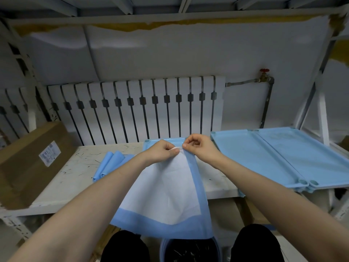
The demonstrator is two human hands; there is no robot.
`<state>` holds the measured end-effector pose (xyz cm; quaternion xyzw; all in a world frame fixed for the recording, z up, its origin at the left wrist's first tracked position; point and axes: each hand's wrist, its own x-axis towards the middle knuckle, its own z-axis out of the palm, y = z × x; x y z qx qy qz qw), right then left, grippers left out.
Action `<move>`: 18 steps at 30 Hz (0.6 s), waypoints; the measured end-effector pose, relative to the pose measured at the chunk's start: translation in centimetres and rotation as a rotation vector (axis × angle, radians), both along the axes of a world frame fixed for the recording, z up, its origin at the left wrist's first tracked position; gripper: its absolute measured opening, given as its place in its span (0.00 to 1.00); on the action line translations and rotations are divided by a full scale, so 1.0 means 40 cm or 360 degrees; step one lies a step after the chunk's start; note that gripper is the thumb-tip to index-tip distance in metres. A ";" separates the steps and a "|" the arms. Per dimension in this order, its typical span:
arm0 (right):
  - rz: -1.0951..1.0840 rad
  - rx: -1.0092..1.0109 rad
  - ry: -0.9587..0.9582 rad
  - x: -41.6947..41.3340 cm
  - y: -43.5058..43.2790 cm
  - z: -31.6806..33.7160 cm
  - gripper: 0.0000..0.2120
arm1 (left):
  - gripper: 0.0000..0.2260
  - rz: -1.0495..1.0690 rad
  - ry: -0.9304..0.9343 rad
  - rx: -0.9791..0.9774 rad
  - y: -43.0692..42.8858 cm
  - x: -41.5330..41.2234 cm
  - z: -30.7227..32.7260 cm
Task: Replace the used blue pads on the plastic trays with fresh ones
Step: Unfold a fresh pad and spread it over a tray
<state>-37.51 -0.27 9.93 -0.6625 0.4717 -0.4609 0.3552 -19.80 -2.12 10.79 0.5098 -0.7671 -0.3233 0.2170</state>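
Both hands meet at one pad's far edge: my left hand point(162, 151) and right hand point(200, 148) each pinch it with curled fingers, knuckles nearly touching. The pad point(166, 190), a soft white centre inside a smooth blue border, drapes from my grip toward me, over the table edge, above a bin point(188, 250). Rigid blue plastic trays point(264, 157) lie stacked right of my right hand; another tray point(149, 143) shows under my left hand. Folded pads point(111, 163) lie left of it. A small white strip point(176, 148) sits between my fingertips. I judge I am freeing this pad's edge; next it needs spreading flat on the tray.
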 end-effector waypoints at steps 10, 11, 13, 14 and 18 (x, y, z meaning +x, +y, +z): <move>-0.0071 -0.0145 0.0052 -0.015 0.003 -0.004 0.07 | 0.10 0.0216 0.0331 0.0051 -0.006 0.016 -0.005; -0.0047 -0.0179 0.0043 -0.013 0.004 -0.007 0.08 | 0.10 0.0253 0.0337 0.0044 -0.007 0.013 -0.006; -0.0010 -0.0207 0.0013 -0.009 0.003 -0.012 0.06 | 0.10 0.0289 0.0344 0.0021 -0.011 0.005 -0.005; -0.0021 -0.0179 -0.0012 -0.009 0.001 -0.015 0.03 | 0.10 0.0288 0.0350 0.0016 -0.012 0.003 -0.005; -0.0108 0.0137 -0.0123 -0.032 -0.011 -0.022 0.10 | 0.12 0.0282 0.0391 0.0015 -0.013 0.017 -0.003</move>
